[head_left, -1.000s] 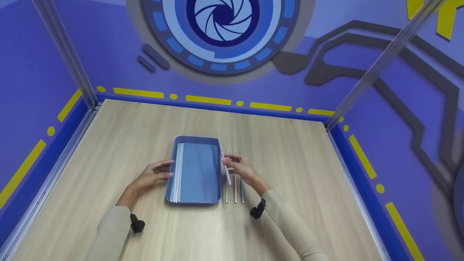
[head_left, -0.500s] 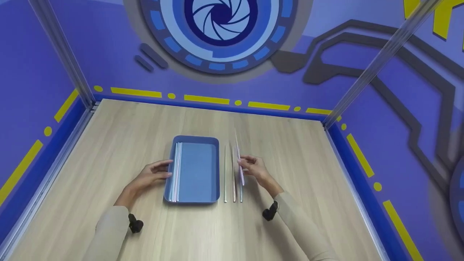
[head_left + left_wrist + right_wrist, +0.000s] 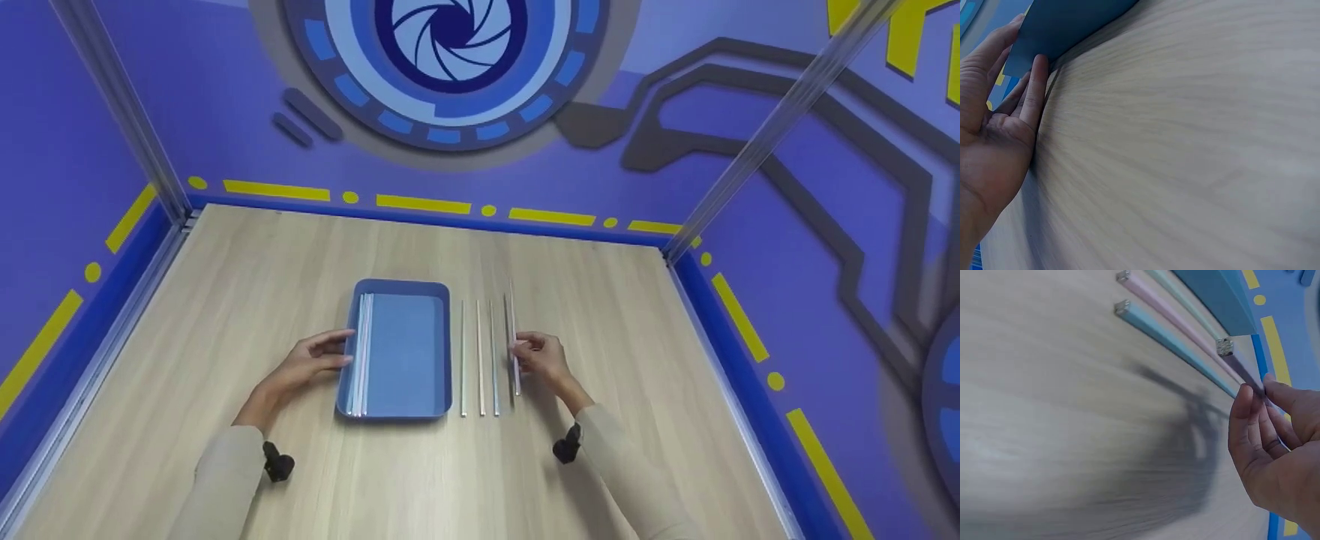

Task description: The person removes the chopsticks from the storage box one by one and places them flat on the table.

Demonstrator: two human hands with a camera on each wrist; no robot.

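Observation:
A purple chopstick (image 3: 517, 379) is pinched between the thumb and fingertips of my right hand (image 3: 545, 360). In the right wrist view its square silvery end (image 3: 1224, 347) is raised off the tabletop, and its shadow falls beside it. To its left, a blue chopstick (image 3: 495, 375), a pink chopstick (image 3: 481, 367) and a green chopstick (image 3: 463, 375) lie side by side on the table. My left hand (image 3: 300, 367) touches the left wall of a blue tray (image 3: 409, 417) with extended fingers. Several pale chopsticks (image 3: 363, 360) lie together along the tray's left inside edge.
A light wood tabletop (image 3: 405, 480) lies under everything. Blue-purple panels with yellow dashes (image 3: 422, 204) rise behind it and at both sides. Metal posts (image 3: 750, 161) stand at the back corners.
My right hand has carried the purple chopstick rightward, from the tray's right edge past the three lying chopsticks. It has turned more parallel to them. My left hand has stayed at the tray.

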